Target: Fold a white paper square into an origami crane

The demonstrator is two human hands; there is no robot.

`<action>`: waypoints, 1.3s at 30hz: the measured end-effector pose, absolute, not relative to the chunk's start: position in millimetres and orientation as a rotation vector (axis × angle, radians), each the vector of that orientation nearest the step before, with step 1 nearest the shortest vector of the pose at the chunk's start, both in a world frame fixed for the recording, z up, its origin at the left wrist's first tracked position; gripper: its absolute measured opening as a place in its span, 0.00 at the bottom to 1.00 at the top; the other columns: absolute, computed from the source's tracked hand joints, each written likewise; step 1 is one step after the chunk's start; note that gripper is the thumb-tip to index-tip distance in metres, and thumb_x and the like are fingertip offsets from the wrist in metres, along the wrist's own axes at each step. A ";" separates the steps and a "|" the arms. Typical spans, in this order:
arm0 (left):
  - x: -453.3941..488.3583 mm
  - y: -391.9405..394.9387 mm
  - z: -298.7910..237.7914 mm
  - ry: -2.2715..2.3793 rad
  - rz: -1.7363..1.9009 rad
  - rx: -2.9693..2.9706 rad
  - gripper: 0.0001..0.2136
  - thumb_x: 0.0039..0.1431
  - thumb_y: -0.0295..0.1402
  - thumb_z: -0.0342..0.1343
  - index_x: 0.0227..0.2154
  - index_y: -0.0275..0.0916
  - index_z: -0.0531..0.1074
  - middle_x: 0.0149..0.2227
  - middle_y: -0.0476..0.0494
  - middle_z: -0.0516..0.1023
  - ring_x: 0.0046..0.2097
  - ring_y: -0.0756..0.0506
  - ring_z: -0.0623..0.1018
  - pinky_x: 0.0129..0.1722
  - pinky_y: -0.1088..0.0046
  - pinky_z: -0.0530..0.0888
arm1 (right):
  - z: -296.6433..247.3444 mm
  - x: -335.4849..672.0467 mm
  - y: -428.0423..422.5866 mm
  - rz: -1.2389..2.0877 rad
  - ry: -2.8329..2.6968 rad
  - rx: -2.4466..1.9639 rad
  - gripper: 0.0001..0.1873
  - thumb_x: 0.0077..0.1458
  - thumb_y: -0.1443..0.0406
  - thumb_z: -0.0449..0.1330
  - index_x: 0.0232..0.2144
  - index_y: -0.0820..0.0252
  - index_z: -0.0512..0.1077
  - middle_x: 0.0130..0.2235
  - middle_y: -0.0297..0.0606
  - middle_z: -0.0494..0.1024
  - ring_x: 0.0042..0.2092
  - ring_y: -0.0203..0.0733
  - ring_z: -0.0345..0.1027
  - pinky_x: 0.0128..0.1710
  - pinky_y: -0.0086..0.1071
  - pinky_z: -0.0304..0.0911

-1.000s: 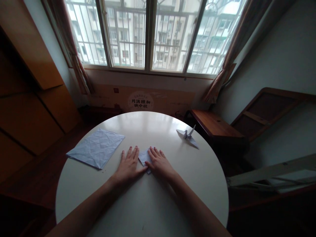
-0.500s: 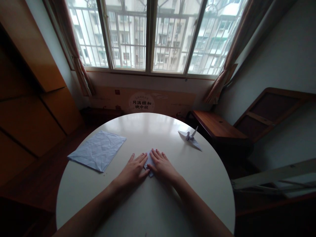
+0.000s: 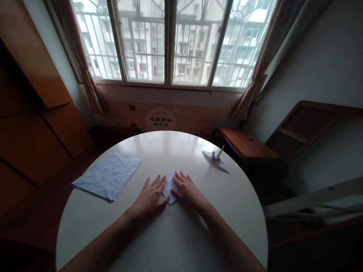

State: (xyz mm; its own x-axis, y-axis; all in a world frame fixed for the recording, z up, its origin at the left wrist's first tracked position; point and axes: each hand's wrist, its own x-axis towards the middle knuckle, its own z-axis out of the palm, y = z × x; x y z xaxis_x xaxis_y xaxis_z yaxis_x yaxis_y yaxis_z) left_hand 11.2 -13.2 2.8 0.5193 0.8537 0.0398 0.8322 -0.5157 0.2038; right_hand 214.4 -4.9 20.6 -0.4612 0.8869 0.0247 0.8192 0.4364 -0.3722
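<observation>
A small piece of folded pale paper [image 3: 170, 186] lies flat on the white round table, one corner pointing toward me. On its left edge rest the fingertips and thumb of my left hand [image 3: 150, 195], its fingers stretched out. My right hand [image 3: 187, 190] lies flat over the paper's right side, hiding part of it, with its thumb on the lower part. Both hands press from above rather than grip. To the far right stands a folded paper crane [image 3: 216, 158] with its wings spread.
A larger creased sheet of paper [image 3: 109, 175] lies at the table's left, overhanging the edge slightly. The round table [image 3: 170, 241] has its rim on all visible sides. A low wooden bench [image 3: 246, 141] stands beyond it at right, below a window [image 3: 167, 45].
My left hand has shifted a little left, so more of the folded paper shows between my hands. My right hand stays on it. The whole view has moved slightly.
</observation>
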 end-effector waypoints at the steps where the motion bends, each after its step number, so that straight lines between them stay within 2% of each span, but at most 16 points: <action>1: 11.0 -13.1 2.8 1.452 0.203 2.598 0.32 0.64 0.48 0.42 0.66 0.37 0.49 0.68 0.39 0.50 0.69 0.38 0.49 0.65 0.47 0.44 | 20.9 214.3 -5.1 0.464 -2.473 -1.484 0.33 0.61 0.55 0.52 0.64 0.64 0.55 0.67 0.50 0.50 0.69 0.54 0.37 0.66 0.51 0.38; 13: 7.4 -10.5 -3.8 1.448 0.238 2.622 0.32 0.64 0.50 0.42 0.66 0.41 0.48 0.67 0.39 0.51 0.68 0.38 0.50 0.66 0.49 0.45 | 23.0 216.2 -5.9 0.514 -2.504 -1.487 0.34 0.61 0.56 0.52 0.65 0.64 0.53 0.67 0.51 0.49 0.69 0.55 0.38 0.66 0.51 0.39; 25: 9.1 -11.6 -2.9 1.489 0.218 2.646 0.30 0.64 0.48 0.43 0.66 0.41 0.51 0.67 0.40 0.52 0.68 0.36 0.50 0.65 0.48 0.47 | 19.3 217.7 -4.7 0.517 -2.490 -1.468 0.35 0.60 0.56 0.53 0.65 0.65 0.53 0.67 0.51 0.50 0.68 0.56 0.39 0.66 0.51 0.39; 31: 9.5 -12.1 -0.6 1.463 0.199 2.635 0.31 0.63 0.48 0.44 0.66 0.42 0.49 0.67 0.41 0.52 0.68 0.34 0.49 0.65 0.46 0.48 | 21.9 206.2 -7.7 0.396 -2.469 -1.304 0.26 0.63 0.61 0.49 0.63 0.55 0.58 0.66 0.42 0.57 0.68 0.48 0.42 0.66 0.51 0.38; 34: 9.6 -12.0 0.2 1.456 0.213 2.627 0.31 0.64 0.48 0.44 0.66 0.44 0.49 0.67 0.43 0.52 0.68 0.35 0.49 0.65 0.47 0.49 | 19.0 202.1 -8.2 0.456 -2.507 -1.295 0.29 0.63 0.59 0.49 0.65 0.58 0.54 0.66 0.44 0.56 0.68 0.48 0.44 0.66 0.50 0.40; 39: 9.7 -12.5 1.6 1.450 0.197 2.604 0.31 0.64 0.48 0.43 0.66 0.44 0.49 0.68 0.44 0.51 0.69 0.35 0.48 0.65 0.47 0.47 | 17.1 205.3 -8.3 0.482 -2.507 -1.340 0.32 0.63 0.56 0.49 0.65 0.63 0.54 0.67 0.48 0.52 0.68 0.50 0.41 0.66 0.48 0.39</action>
